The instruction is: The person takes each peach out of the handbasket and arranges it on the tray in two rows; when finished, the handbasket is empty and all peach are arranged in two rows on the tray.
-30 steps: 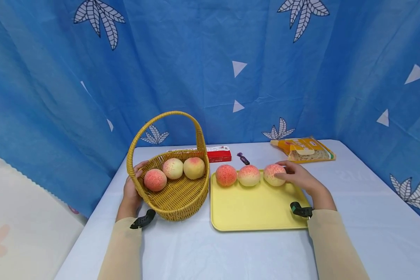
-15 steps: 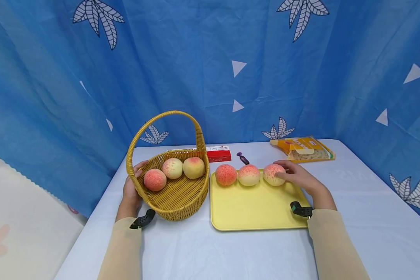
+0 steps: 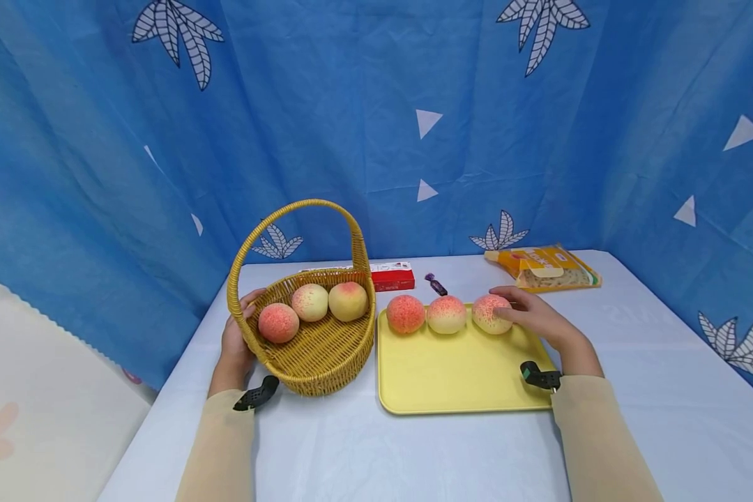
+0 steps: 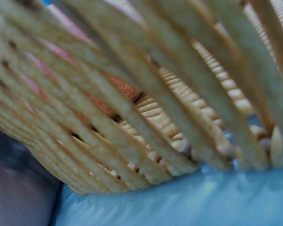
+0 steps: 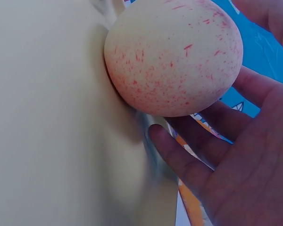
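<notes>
Pink-speckled peach (image 3: 489,315) sits on the yellow tray (image 3: 458,380) near its far right corner, the right hand (image 3: 539,322) pinching it between thumb and fingers. Two more peaches (image 3: 447,316) line up left of it. The left hand (image 3: 233,343) lies against the wicker basket's (image 3: 326,385) outside; whether it grips, I can't tell. Three peaches (image 3: 310,302) rest inside.

There are 6 peaches (image 3: 447,315): 3 in 1 wicker basket (image 3: 332,376) with 1 arched handle (image 3: 314,203), and 3 in 1 row at the far edge of 1 yellow tray (image 3: 458,376). Behind these, 1 bench (image 3: 445,460) carries 1 red-and-white box (image 3: 394,279), 1 dark wrapped candy (image 3: 437,285) and 1 orange packet (image 3: 555,270). Also in view are 2 hands, 1 left hand (image 3: 235,341) and 1 right hand (image 3: 546,322), 2 beige sleeves (image 3: 602,439) and 2 black wrist devices (image 3: 257,394).
</notes>
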A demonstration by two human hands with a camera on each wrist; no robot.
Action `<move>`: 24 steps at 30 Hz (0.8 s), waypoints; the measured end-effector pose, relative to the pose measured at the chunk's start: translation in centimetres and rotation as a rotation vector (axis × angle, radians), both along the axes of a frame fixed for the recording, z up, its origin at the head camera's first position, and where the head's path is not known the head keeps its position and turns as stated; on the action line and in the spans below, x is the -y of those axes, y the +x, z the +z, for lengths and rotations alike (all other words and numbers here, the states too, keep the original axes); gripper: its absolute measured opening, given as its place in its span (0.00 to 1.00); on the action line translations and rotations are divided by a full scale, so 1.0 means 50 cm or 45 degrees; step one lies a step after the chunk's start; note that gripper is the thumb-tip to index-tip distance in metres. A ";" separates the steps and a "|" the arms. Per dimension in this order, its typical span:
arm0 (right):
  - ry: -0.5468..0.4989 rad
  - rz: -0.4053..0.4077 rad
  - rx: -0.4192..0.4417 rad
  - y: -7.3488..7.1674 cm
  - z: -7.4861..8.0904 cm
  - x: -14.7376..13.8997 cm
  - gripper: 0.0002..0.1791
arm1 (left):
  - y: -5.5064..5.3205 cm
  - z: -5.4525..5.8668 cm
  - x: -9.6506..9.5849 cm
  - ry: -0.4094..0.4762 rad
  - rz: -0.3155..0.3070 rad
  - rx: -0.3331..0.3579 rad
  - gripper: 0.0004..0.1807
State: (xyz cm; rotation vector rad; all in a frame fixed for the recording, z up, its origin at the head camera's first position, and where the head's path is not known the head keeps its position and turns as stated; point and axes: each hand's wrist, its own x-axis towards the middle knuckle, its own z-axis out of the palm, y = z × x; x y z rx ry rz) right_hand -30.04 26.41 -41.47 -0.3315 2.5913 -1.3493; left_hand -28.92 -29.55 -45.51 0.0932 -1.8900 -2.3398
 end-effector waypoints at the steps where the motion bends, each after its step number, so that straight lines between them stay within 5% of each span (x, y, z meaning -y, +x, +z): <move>1: -0.002 -0.003 -0.006 0.000 0.001 0.001 0.37 | 0.000 -0.001 0.000 0.002 0.000 -0.003 0.26; 12: 0.028 -0.129 -0.082 -0.002 0.017 0.014 0.37 | 0.001 -0.002 0.003 0.011 -0.006 -0.039 0.25; 17: -0.029 -0.275 -0.206 0.003 0.031 0.032 0.33 | -0.001 -0.004 0.003 -0.003 -0.006 -0.036 0.26; 24: -0.096 -0.353 -0.400 0.008 0.049 0.065 0.27 | 0.002 -0.004 0.000 -0.002 -0.001 -0.029 0.26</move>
